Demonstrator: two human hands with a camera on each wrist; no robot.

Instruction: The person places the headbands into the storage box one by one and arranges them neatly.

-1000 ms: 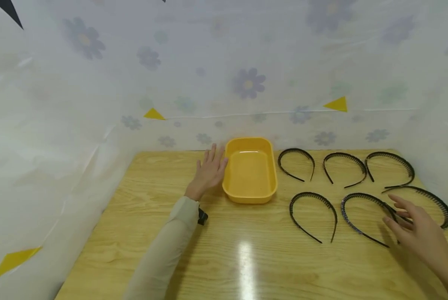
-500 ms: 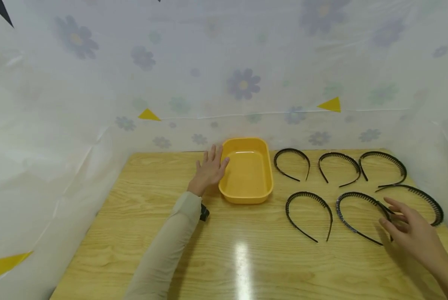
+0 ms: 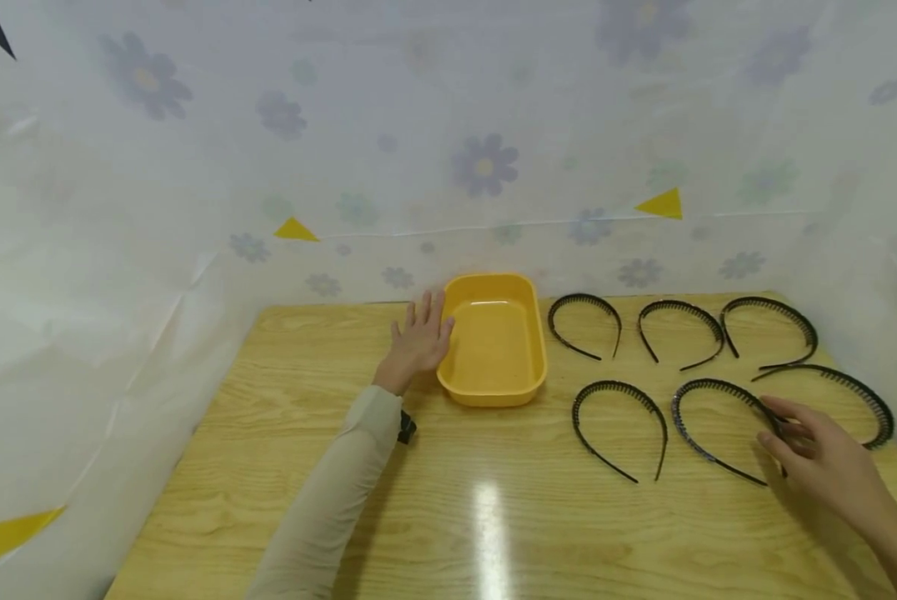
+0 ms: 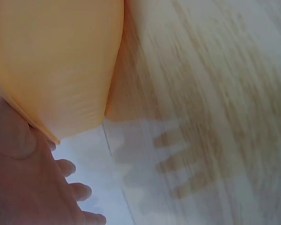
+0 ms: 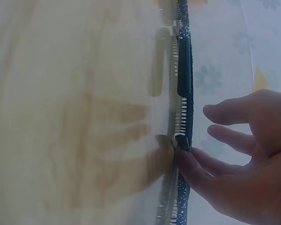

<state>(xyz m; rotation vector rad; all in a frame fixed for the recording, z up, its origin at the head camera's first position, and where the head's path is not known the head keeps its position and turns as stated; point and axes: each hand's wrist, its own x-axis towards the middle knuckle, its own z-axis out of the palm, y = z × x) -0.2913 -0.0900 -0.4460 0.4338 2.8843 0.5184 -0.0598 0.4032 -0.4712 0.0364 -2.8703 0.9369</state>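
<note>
My left hand (image 3: 416,340) rests with spread fingers along the left side of a yellow plastic tray (image 3: 444,377). In the left wrist view, the left hand (image 4: 33,183) lies right at the edge of the tray (image 4: 61,61). My right hand (image 3: 831,462) reaches around the right side of a dark toothed headband (image 3: 676,412) with bluish glitter. Up close in the right wrist view, one fingertip overlaps the glittery headband (image 5: 184,65), while the other fingers of the right hand (image 5: 257,159) stay spread apart. Part of the headband is hidden behind the fingers.
Several other black toothed headbands, such as one at front (image 3: 619,385), one behind (image 3: 583,297) and one at far right (image 3: 879,408), lie right of the tray. The wooden table (image 3: 306,467) meets a white flowered sheet (image 3: 388,179) at the back and sides.
My right hand has come slightly left and closer to the glittery headband, its fingertips now at the band. The left hand stays at the tray. The whole view has shifted slightly.
</note>
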